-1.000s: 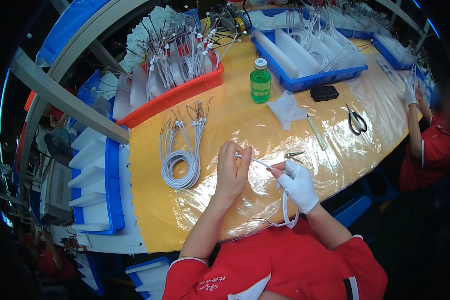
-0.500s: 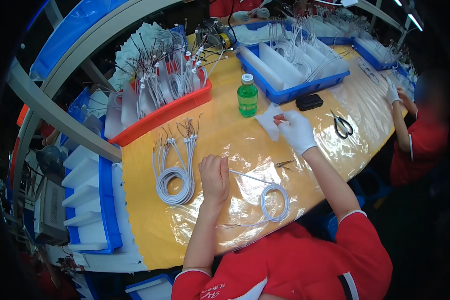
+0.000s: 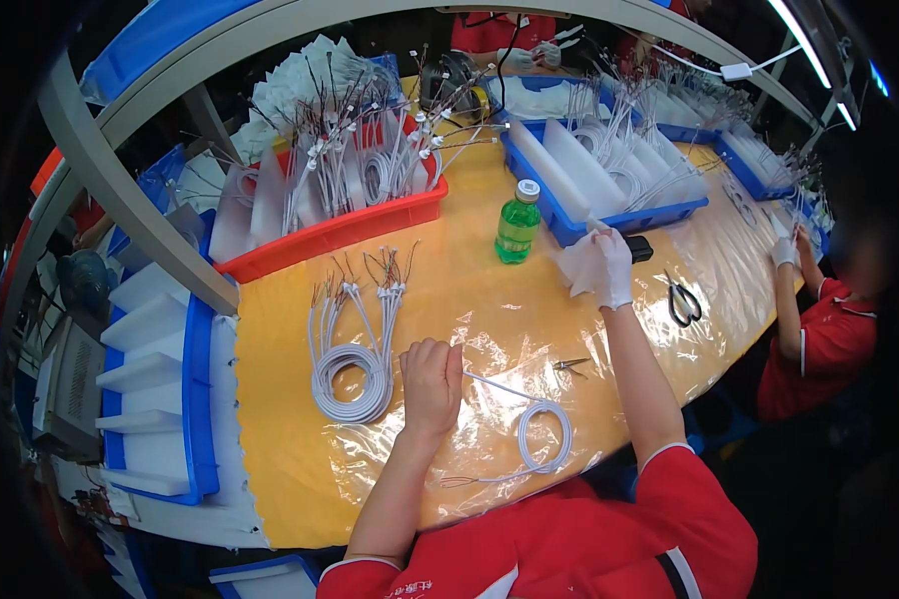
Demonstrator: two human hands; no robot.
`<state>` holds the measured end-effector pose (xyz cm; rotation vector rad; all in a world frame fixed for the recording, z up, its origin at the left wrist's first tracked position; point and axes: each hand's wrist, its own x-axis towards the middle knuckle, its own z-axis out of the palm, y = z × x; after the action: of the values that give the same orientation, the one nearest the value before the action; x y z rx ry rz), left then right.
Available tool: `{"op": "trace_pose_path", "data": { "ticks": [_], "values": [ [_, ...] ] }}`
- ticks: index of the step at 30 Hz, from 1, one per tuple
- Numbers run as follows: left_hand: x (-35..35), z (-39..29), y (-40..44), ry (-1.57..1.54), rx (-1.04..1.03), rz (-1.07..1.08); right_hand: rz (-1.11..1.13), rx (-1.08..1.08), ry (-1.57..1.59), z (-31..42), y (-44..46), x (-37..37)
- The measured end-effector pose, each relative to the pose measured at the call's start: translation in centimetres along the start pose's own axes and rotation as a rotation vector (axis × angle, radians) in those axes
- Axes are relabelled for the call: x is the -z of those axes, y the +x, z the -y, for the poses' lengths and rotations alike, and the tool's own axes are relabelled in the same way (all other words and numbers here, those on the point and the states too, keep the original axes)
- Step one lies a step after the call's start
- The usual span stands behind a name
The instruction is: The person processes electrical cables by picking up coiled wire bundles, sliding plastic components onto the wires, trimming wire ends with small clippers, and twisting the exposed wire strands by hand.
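Note:
My left hand (image 3: 433, 384) is bare and closed around one end of a white cable. That cable runs right into a loose single coil (image 3: 544, 437), whose other end has bare thin wires near the table's front edge. My right hand (image 3: 611, 268), in a white glove, pinches a thin white cloth or wipe (image 3: 575, 266). It is beside the black case (image 3: 639, 248) and right of a capped bottle of green liquid (image 3: 517, 222). Left of my left hand lies a thicker bundle of coiled white cables (image 3: 353, 384) with connectors and wire ends pointing away.
Black-handled snips (image 3: 683, 304) and a small pointed metal tool (image 3: 570, 366) lie at the right. A red bin (image 3: 345, 228) and a blue bin (image 3: 629, 218) hold cables behind. A blue divided tray (image 3: 202, 409) stands left. A co-worker (image 3: 819, 329) sits at right.
My right hand has moved farther from me, towards the blue bin, with the white cloth in its fingers. My left hand keeps its grip on the cable. The view has shifted slightly.

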<state>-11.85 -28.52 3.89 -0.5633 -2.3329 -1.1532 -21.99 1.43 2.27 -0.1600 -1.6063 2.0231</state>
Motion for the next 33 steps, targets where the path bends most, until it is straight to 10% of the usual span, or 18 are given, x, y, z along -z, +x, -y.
{"op": "trace_pose_path", "data": {
  "ticks": [5,7,22,33],
  "values": [
    [0.0,0.2,-0.1,-0.006,0.026,0.024,0.0,0.036,-0.18,7.6,0.8,-6.4],
    [-0.1,0.2,-0.1,0.004,0.029,0.027,0.095,0.432,-0.767,8.9,0.9,-8.8],
    [0.1,0.2,0.0,0.003,0.002,-0.007,0.279,0.776,-1.085,5.6,0.8,-9.6],
    [0.1,0.3,0.2,0.011,-0.032,-0.018,-0.132,0.173,-0.36,3.0,-0.9,-10.0]
  ]
}}
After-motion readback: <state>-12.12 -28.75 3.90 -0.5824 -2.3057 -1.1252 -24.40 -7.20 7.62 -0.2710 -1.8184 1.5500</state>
